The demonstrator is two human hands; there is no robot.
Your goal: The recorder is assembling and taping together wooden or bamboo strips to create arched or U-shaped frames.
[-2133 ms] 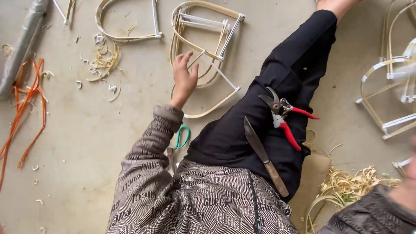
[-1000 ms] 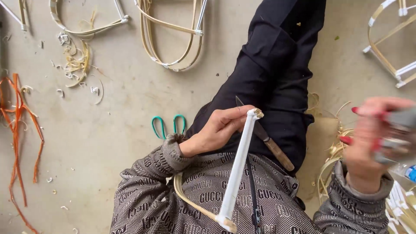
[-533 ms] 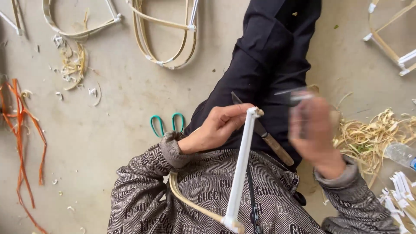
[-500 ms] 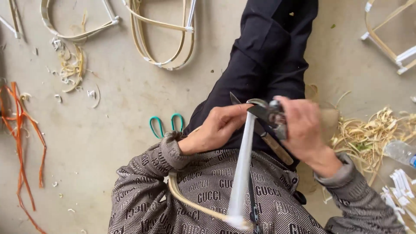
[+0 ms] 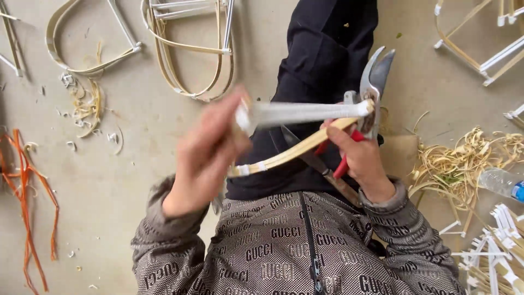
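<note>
- Since half a second ago: white-wrapped stick (image 5: 305, 113) swung from upright over the lap to lying level, raised toward the camera, left end in the left hand (image 5: 210, 150), right end at the shears.
- Left hand lifted off the lap, now closed around the stick's left end and the end of the tan bamboo strip (image 5: 289, 155); blurred by motion, so finger placement hard to make out.
- Right hand (image 5: 357, 158) closed on the red handles of the pruning shears (image 5: 371, 87), as half a second ago, but carried up and right; grey blades point to the far side, slightly parted, set at the stick's right end where strip and stick meet.
- Cannot tell whether the blades bite the stick or merely touch it.
- Bamboo strip runs slanting from the left hand up to the shears, just below the stick, joined to it at both ends.
- Knife (image 5: 327, 175) with wooden handle lies on the black trouser leg (image 5: 327, 49), mostly hidden behind hand and strip.
- Green-handled scissors seen earlier on the floor now hidden behind the left hand.
- Bent bamboo frames (image 5: 185, 49) on the floor at far left, cut off by the top edge; more frames (image 5: 480, 43) at far right, likewise cut off.
- Pale shavings (image 5: 464, 164) on the floor at right; plastic bottle (image 5: 502, 183) cut off by the right edge; orange strips (image 5: 27, 191) at far left.
</note>
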